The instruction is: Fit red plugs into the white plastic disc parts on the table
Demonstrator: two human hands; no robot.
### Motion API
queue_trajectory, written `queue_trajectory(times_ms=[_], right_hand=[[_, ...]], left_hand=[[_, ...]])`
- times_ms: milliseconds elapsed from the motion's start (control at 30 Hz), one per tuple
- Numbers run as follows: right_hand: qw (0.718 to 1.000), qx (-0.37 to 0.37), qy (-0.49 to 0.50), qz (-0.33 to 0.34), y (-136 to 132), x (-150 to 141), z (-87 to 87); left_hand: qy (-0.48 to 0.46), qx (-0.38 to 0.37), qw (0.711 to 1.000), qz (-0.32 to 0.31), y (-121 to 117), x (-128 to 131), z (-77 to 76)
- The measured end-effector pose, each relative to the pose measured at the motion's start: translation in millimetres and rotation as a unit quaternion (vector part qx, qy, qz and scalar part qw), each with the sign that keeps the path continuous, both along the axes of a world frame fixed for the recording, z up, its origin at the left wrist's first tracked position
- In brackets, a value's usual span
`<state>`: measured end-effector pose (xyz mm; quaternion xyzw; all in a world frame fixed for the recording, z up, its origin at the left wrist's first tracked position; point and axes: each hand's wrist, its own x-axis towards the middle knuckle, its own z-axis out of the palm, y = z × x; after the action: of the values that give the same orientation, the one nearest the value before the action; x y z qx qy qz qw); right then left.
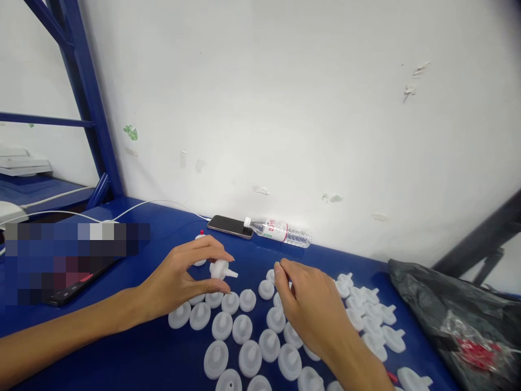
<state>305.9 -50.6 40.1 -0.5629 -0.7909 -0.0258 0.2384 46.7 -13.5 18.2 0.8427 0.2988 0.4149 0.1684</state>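
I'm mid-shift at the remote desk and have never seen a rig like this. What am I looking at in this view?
There is no robot here: these are a person's two bare hands, seen by a camera worn on the head, looking forward and down. There is just this one picture.

The left hand holds a white spouted piece between thumb and fingers. The right hand has its fingertips drawn together; I can't tell whether they grip anything.

Many similar white pieces lie on the blue table. Near the wall are a phone and a clear bottle on its side. A dark plastic bag is at the right.
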Motion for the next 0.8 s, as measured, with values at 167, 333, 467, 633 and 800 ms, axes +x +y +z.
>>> queue_trajectory(times_ms=[167,333,467,633,800], right_hand=[[0.997,0.041,0.039,0.056,-1,-6,-4.1],[0.982,0.055,0.107,0.149,-5,-13,-7.7],[0.965,0.043,0.169,0.197,-11,-16,-7.5],[0.958,0.037,0.192,0.21,-14,-18,-4.9],[0.968,0.047,0.162,0.187,-13,-18,-7.0]], left_hand=[[-0.022,-0.04,0.999,-0.014,-4,5,1.2],[-0.063,-0.099,0.992,-0.047,-10,11,1.4],[-0.065,-0.134,0.989,-0.018,-13,12,-1.9],[-0.055,-0.153,0.986,-0.015,-12,12,-6.9],[-0.075,-0.134,0.988,-0.021,-13,13,-4.1]])
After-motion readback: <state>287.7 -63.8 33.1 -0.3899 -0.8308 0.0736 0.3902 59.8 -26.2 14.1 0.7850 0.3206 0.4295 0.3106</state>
